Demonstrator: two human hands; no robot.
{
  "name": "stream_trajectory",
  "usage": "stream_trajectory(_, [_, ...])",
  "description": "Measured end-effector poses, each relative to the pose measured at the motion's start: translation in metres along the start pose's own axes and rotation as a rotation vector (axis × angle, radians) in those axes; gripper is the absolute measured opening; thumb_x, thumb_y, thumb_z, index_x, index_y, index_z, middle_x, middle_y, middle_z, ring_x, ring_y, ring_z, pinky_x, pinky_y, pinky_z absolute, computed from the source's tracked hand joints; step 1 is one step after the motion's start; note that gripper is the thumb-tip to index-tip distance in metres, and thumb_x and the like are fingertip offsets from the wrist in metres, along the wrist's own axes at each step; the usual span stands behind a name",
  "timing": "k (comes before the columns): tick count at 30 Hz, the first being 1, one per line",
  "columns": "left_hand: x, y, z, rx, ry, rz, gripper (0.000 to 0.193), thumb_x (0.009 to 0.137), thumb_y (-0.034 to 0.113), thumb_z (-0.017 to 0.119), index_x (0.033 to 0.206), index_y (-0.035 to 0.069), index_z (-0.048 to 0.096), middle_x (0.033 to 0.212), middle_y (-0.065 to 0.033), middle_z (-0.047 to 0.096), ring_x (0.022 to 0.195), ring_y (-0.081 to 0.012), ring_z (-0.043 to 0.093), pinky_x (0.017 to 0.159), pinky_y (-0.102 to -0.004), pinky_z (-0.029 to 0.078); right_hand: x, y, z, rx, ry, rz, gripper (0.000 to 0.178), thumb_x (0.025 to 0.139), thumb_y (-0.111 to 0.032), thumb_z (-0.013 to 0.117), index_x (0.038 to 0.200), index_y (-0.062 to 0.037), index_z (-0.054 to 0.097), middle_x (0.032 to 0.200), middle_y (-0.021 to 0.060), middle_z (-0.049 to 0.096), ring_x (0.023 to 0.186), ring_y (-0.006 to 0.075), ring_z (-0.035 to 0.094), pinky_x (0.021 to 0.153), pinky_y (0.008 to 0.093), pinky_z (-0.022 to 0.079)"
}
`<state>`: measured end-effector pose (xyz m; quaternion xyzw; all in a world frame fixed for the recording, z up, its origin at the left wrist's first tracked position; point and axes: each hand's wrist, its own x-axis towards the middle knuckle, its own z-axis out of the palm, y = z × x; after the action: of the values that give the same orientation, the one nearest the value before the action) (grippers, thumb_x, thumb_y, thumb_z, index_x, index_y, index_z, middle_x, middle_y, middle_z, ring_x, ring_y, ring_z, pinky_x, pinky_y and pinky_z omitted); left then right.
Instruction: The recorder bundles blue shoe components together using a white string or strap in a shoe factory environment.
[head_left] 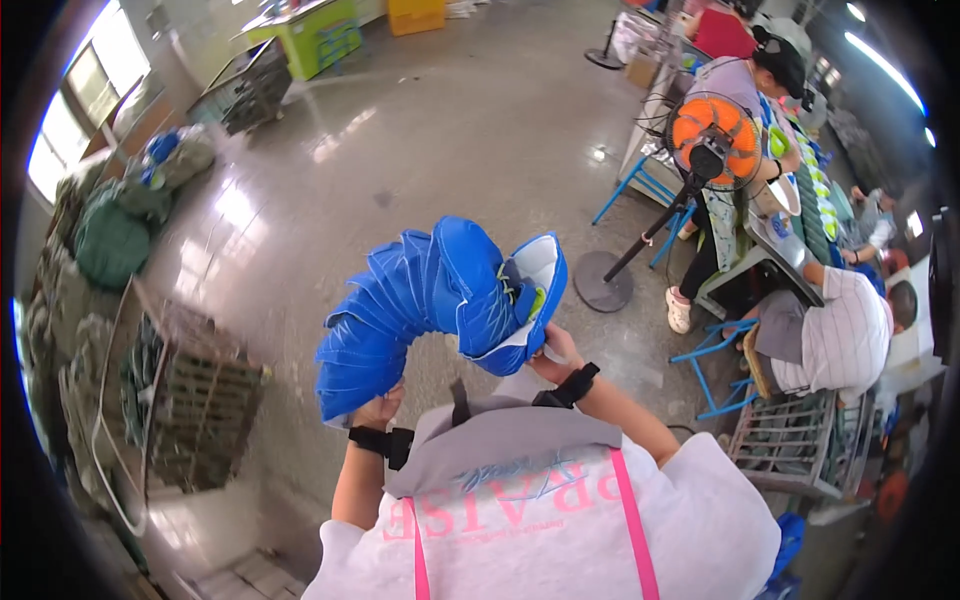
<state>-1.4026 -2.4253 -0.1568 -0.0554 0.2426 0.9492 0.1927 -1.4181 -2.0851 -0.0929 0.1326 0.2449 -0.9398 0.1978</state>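
A curved stack of blue shoe uppers [385,295], nested one into another with pale stitching, spans the space between my two hands. My left hand [380,406] is closed round the lower left end of the stack; the blue pieces hide part of its fingers. At the other end, my right hand [557,357] grips the last upper [541,275], which shows a white lining, dark laces and a bit of yellow-green inside. The stack arches up and away from my body, above the floor. Black straps circle both my wrists.
On the right stands a fan [713,140] with orange blades on a round base [603,281]. Beyond it, people work at a long bench, one seated [830,335] on a blue stool [715,370]. Wire carts [205,415] and green sacks [112,245] line the left.
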Motion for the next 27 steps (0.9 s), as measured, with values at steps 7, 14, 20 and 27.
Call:
stream_trajectory(7, [0.217, 0.048, 0.006, 0.967, 0.051, 0.018, 0.020, 0.088, 0.018, 0.047, 0.106, 0.010, 0.053, 0.083, 0.0007, 0.056, 0.067, -0.0123, 0.050, 0.053, -0.0244, 0.039, 0.123, -0.082, -0.040, 0.069, 0.272, 0.032, 0.028, 0.092, -0.030, 0.035, 0.079, -0.0105, 0.052, 0.054, 0.0011, 0.048, 0.046, 0.0126, 0.046, 0.041, 0.0247, 0.036])
stream_trajectory(14, [0.439, 0.132, 0.043, 1.687, -0.375, 0.183, 0.007, 0.085, 0.018, 0.050, 0.084, 0.012, 0.054, 0.070, -0.0002, 0.052, 0.055, -0.0113, 0.047, 0.044, -0.0254, 0.035, 0.293, -0.231, -0.065, -0.067, 0.164, 0.012, 0.020, 0.089, -0.022, 0.038, 0.078, -0.0107, 0.050, 0.051, -0.0003, 0.042, 0.040, 0.0092, 0.038, 0.038, 0.0229, 0.027])
stream_trajectory(20, [0.577, 0.145, 0.079, 1.122, 0.109, 0.084, 0.015, 0.086, 0.022, 0.052, 0.076, 0.011, 0.052, 0.060, 0.0010, 0.046, 0.041, -0.0058, 0.038, 0.034, -0.0197, 0.024, 0.445, -0.321, -0.013, -0.492, 0.170, 0.128, 0.015, 0.088, -0.015, 0.041, 0.083, -0.0105, 0.055, 0.056, -0.0020, 0.041, 0.043, 0.0077, 0.037, 0.036, 0.0233, 0.024])
stream_trajectory(27, [0.782, 0.123, 0.119, 0.807, 0.362, -0.101, 0.022, 0.086, 0.024, 0.052, 0.070, 0.009, 0.051, 0.058, 0.0029, 0.043, 0.045, -0.0048, 0.040, 0.034, -0.0175, 0.026, 0.603, -0.453, -0.034, -0.424, 0.326, 0.082, 0.030, 0.091, -0.033, 0.038, 0.070, -0.0142, 0.049, 0.055, -0.0011, 0.046, 0.037, 0.0079, 0.036, 0.032, 0.0212, 0.023])
